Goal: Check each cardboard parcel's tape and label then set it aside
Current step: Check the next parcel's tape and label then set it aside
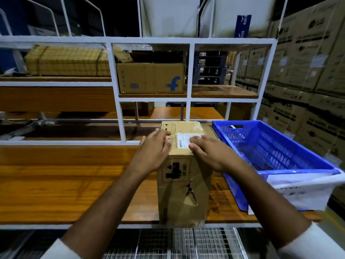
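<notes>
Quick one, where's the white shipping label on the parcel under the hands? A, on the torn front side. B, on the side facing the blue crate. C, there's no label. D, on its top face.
D: the white label lies on the top face of the parcel, partly under the right hand, while the torn front side carries only printed markings.

- Glossy orange-brown wooden shelf board (pixel 65 184) in a white metal frame, carrying:
- Tall brown cardboard parcel (pixel 183 186), upright near the front edge, front face torn and dented.
- Blue slatted plastic crate (pixel 276 156), just beside the parcel on the right, tilted, overhanging the board's end.
</notes>
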